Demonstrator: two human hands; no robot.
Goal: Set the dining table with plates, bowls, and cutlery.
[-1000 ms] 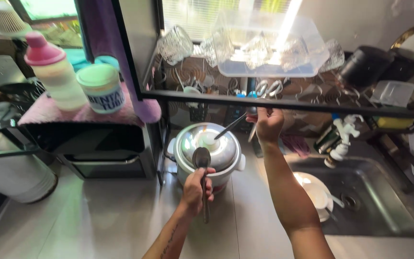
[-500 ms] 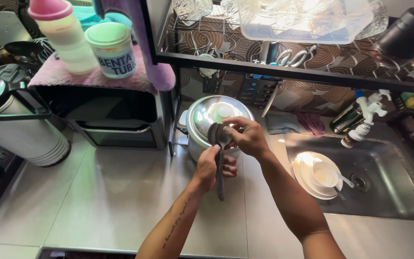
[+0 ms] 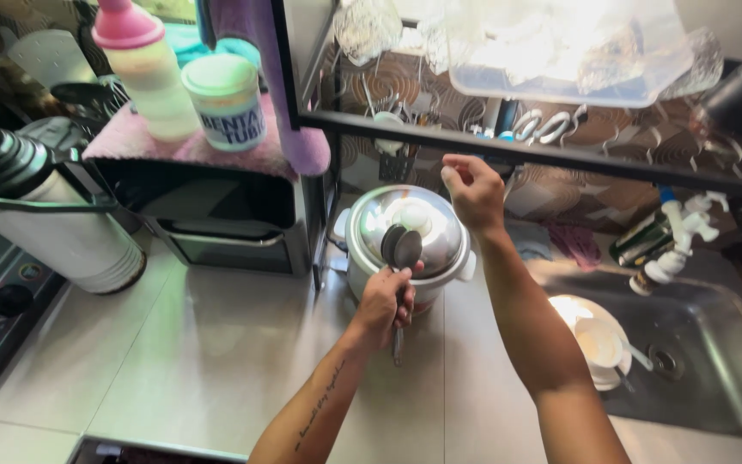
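Note:
My left hand (image 3: pixel 384 305) grips the handles of two dark metal spoons (image 3: pixel 401 247), bowls up, in front of a rice cooker (image 3: pixel 362 258) with a shiny silver lid (image 3: pixel 440 228). Higher up, my right hand (image 3: pixel 472 185) is raised above the cooker, just under the black bar of the dish rack (image 3: pixel 577 161). Its fingers are loosely curled with nothing in them. A utensil holder with scissors (image 3: pixel 543 125) hangs behind the bar, close to that hand.
A toaster oven (image 3: pixel 216 219) stands left of the cooker, with a pink-capped bottle (image 3: pixel 143 73) and a green-lidded tub (image 3: pixel 229 103) on top. A large thermos jug (image 3: pixel 45 223) is far left. The sink (image 3: pixel 723 361) at right holds plates and a cup (image 3: pixel 599 344).
My right hand took a spoon from the rack, laid it with the spoon in my left hand, then let go and rose back toward the rack. The view shifted slightly.

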